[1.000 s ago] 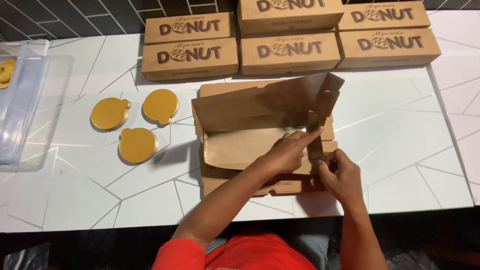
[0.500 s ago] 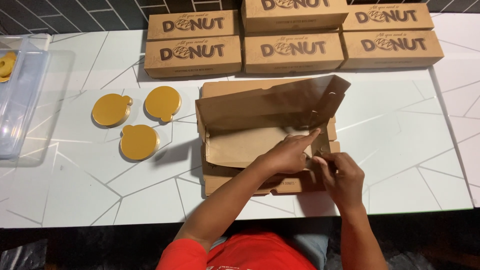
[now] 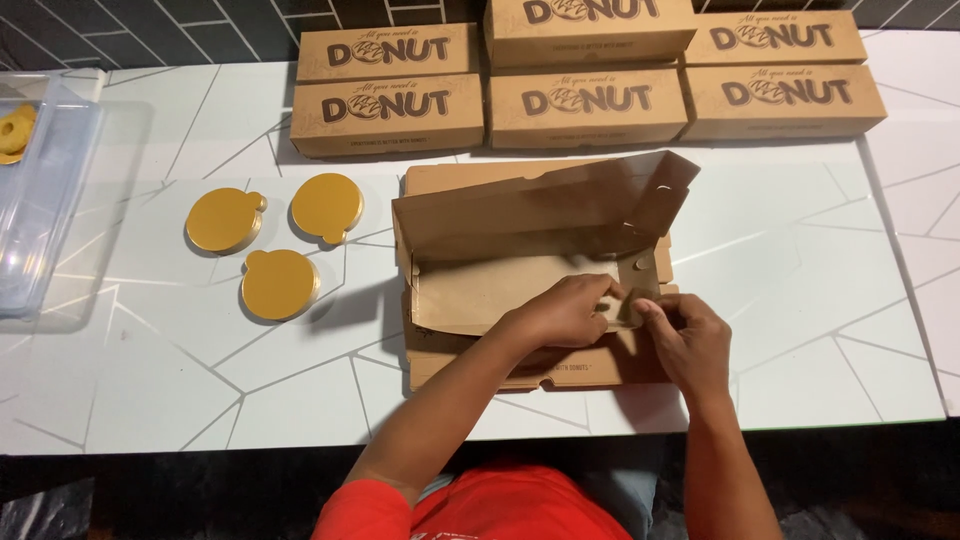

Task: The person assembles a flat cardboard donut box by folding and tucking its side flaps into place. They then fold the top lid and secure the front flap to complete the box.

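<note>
I see a half-folded cardboard box (image 3: 520,265) lying open in the middle of the white table (image 3: 800,290), a little right of centre and close to the near edge. Its long back wall stands up, tilted slightly, and a side flap (image 3: 660,195) rises at its far right corner. The box rests on a flat stack of unfolded cardboard blanks (image 3: 530,372), whose printed near edge shows below the wrists.

My left hand (image 3: 560,312) lies inside the box on its floor, fingers curled and pressed down toward the right end. My right hand (image 3: 690,340) is just beside it, thumb and fingertips pinched narrow on a small cardboard tab (image 3: 638,296) at the box's right wall. The two hands nearly touch at that tab; I cannot tell whether the left fingers grip it or only steady it.

To the left of the box, well apart from it, three round gold cake boards (image 3: 278,284) lie flat in a loose triangle, two farther away and one nearer. At the far left edge sits a clear plastic tray (image 3: 40,210), with something yellow and ring-shaped (image 3: 14,133) at its far corner.

Along the far side of the table, finished brown boxes (image 3: 385,112) stand closed in a row of stacks, their printed fronts facing me. Beyond them is a dark tiled wall (image 3: 200,30).
</note>
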